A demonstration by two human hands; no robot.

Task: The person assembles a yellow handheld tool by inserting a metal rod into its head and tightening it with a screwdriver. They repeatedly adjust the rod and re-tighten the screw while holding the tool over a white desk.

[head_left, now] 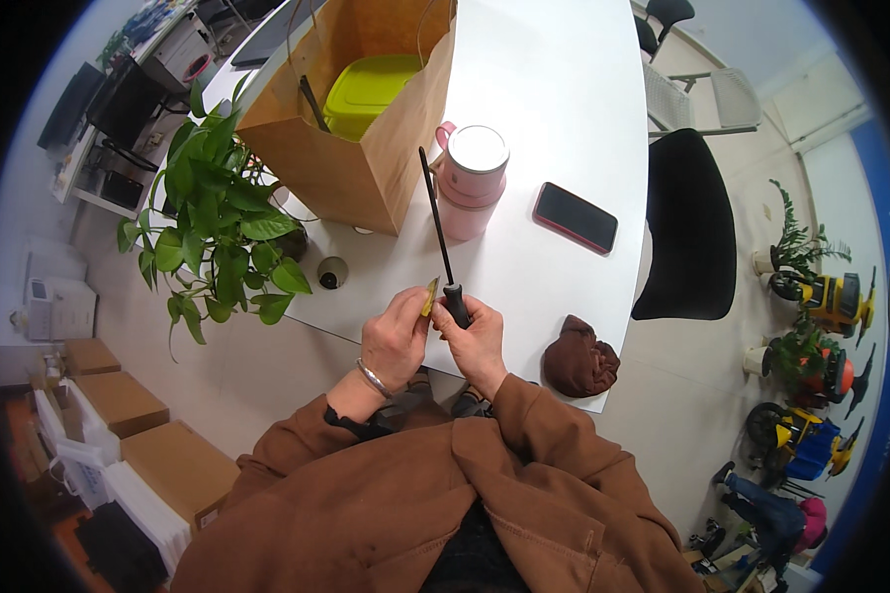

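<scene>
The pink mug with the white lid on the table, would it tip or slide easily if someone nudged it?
The pink mug looks squat and wide, so it probably resists tipping. On the smooth white table it may slide instead. Its lid seems seated, so it likely stays on.

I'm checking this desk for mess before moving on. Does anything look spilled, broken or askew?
Nothing spilled or broken. The one oddity is a brown crumpled cloth sitting right at the white table edge, near the right hand.

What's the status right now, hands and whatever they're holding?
Right hand grips black rod by its handle. Left hand pinches small yellowish piece beside it. Pink mug stands beyond.
</scene>
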